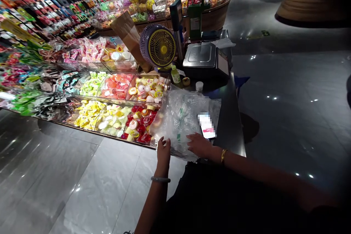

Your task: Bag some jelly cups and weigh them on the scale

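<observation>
A pile of clear plastic bags (pixel 182 117) with green print lies on a dark counter (pixel 231 124). My left hand (pixel 163 151) grips the pile's near left edge, fingers curled over it. My right hand (pixel 199 144) lies flat on the bags' near edge, fingers stretched toward the left. A phone (pixel 207 126) with a lit screen rests on the bags just beyond my right hand. A bangle is on each wrist.
Clear bins of wrapped sweets and jelly cups (pixel 128 117) run left of the counter. A weighing scale (pixel 203 56), a purple and yellow fan (pixel 159 45), a small green bottle (pixel 175 74) and a white cap (pixel 199 86) stand at the counter's far end. Shiny floor lies right and left.
</observation>
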`<state>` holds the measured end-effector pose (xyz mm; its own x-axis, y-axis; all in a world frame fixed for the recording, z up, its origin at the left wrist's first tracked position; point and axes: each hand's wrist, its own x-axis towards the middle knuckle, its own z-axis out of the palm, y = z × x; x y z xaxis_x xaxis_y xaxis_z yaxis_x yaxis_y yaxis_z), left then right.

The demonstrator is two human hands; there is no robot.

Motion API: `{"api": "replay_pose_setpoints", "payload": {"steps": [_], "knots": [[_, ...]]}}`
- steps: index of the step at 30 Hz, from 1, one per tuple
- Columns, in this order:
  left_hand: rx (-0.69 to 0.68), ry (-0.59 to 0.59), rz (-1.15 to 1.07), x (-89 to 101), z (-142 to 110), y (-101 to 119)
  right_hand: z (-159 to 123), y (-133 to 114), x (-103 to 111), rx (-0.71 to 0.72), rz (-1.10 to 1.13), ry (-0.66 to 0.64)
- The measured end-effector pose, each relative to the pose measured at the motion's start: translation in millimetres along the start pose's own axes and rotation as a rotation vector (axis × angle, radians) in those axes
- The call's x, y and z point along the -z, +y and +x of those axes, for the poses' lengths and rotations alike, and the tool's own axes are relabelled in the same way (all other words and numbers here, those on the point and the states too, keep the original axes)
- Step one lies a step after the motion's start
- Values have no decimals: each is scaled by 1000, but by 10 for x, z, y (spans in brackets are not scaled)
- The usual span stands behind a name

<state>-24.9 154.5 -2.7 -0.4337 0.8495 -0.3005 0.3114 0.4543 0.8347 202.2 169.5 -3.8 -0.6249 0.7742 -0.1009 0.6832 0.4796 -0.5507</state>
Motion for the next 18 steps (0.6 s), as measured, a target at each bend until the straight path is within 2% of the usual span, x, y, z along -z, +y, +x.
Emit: {"api": "replay_pose_setpoints", "payload": {"steps": [6,11,18], "knots": [[77,-46,-105,-51,24,27,34,102,-110,-59,311,200],[110,-126,-152,-101,4,66,41,115,-64,-202,646,375],[-70,-168,0,-114,-32,247,-12,55,129,-391,919,425]]}}
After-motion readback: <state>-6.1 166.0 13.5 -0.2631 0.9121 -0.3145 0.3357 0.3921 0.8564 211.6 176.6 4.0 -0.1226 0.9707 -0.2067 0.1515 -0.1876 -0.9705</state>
